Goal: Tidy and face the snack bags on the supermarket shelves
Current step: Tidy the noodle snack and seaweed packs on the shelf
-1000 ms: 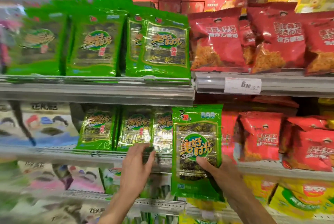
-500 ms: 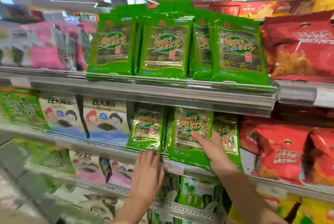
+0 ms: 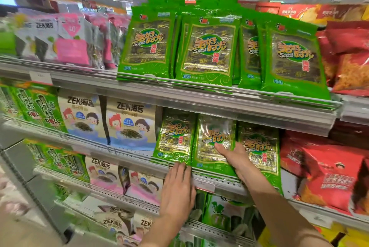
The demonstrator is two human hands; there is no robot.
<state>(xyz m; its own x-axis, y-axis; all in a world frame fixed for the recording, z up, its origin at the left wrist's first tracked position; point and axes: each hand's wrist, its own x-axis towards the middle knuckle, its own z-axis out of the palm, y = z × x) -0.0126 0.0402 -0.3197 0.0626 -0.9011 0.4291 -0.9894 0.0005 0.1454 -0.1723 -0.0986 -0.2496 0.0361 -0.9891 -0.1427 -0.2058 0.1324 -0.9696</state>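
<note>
Middle seaweed bag (image 3: 214,145), a flat, glossy green foil pouch with a clear window showing dark sheets, stands on the second shelf (image 3: 219,182) between two like pouches, its printed face outward and its long axis near vertical, the top edge tucked under the shelf above. One second ago this bag was held clear of the shelf, in front of the red packs; half a second ago it was already among its neighbours, and now it sits lower and squarer in the row. The right hand (image 3: 236,158) lies flat against its lower right front, fingers (image 3: 220,148) spread and pressing rather than closed round it, the thumb hidden. The left hand (image 3: 177,189), which earlier hung below the shelf edge, now reaches the lip, its extended fingertips touching the bottom edge of the left seaweed bag (image 3: 175,137); it grips nothing. The right seaweed bag (image 3: 259,147) leans just beside the pressing hand, partly covered by it. On the upper shelf (image 3: 179,97), four larger green bags (image 3: 207,51) of the same make stand upright in an overlapping row. Pale ZEK pouches (image 3: 131,123) adjoin at left, crinkled red snack bags (image 3: 329,177) at right.
</note>
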